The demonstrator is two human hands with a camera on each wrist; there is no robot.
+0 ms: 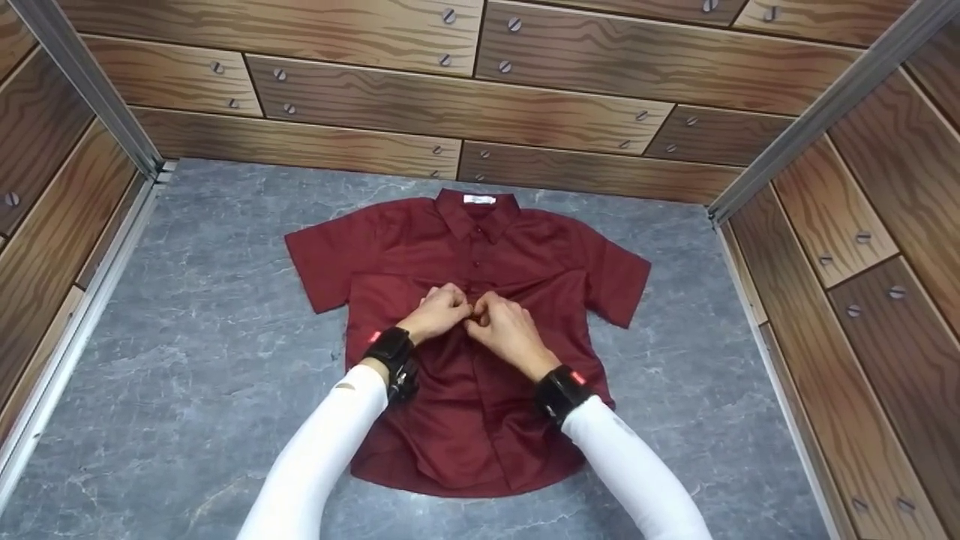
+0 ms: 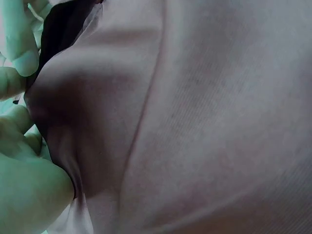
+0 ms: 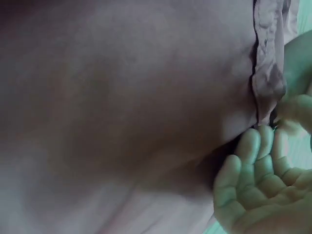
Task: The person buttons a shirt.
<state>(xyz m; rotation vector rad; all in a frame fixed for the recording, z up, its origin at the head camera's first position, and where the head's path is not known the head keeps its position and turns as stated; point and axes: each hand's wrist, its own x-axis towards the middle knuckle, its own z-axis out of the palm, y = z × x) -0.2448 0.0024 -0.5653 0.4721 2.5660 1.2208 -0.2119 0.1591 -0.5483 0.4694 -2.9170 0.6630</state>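
Note:
A dark red short-sleeved button-up shirt [image 1: 465,420] lies front up with its collar at the far side. My left hand [image 1: 439,311] and right hand [image 1: 506,330] meet over the front placket at mid-chest. Both hands pinch the placket cloth between thumb and fingers, lifting it a little. In the right wrist view the placket edge [image 3: 267,58] runs down to the fingertips. Whatever small part lies between the fingertips is hidden. Above the hands, a button [image 1: 475,264] shows on the placket. Raised folds of the shirt [image 2: 161,97] fill most of the left wrist view.
The shirt is spread on a grey marbled surface [image 1: 202,360]. Wood-patterned panels [image 1: 360,97] stand at the back and both sides, with metal rails [image 1: 82,82] at the corners. A white label [image 1: 479,199] sits inside the collar.

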